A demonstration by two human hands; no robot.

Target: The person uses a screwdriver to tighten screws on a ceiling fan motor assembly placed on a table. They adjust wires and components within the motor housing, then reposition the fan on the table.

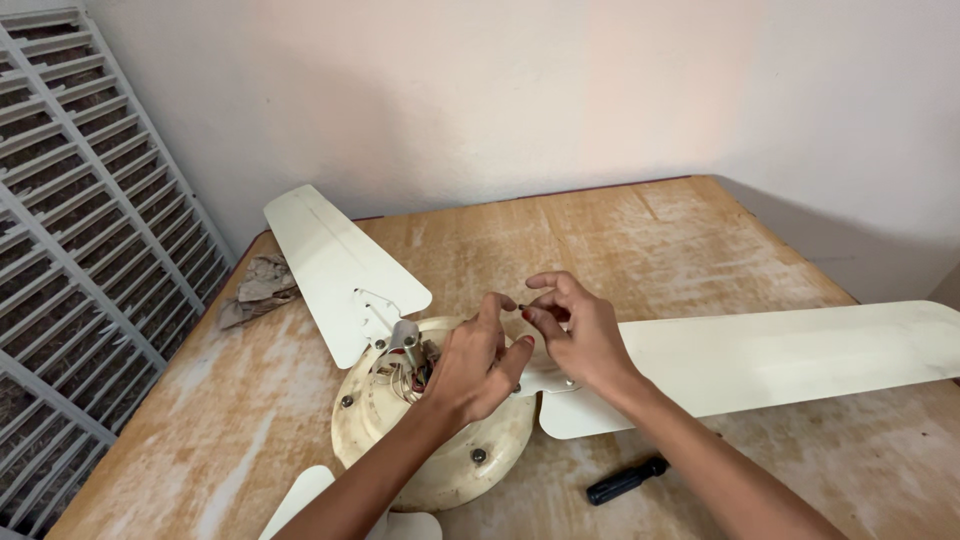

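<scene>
1. I see a small dark part, too small to identify, pinched between the fingertips of the right hand. It sits directly above the ceiling fan motor housing, at its far edge.
2. The right hand is closed in a fingertip pinch on that small part; thumb and index finger meet on it, and the remaining fingers curl loosely behind.
3. The left hand hovers just beside the pinch, on its near left. Its fingers are bent and its fingertips almost meet those of the right hand. I cannot tell whether it grasps anything.
4. Directly below both hands lies the cream, round motor housing, resting flat on the wooden table. Its open centre, left of the grip, shows a metal bracket and a bundle of wires. Screw heads are spaced around its rim.
5. To the right of the grip, one long cream blade extends outward across the table and past its edge.
6. To the far left of the grip, a second blade points toward the wall. A third blade shows partly at the near edge, below the left forearm.
7. Near right of the grip, a black screwdriver handle lies on the table, well apart from both hands.
8. Far left, a crumpled grey rag lies at the table edge, beside a white slatted grille.
</scene>
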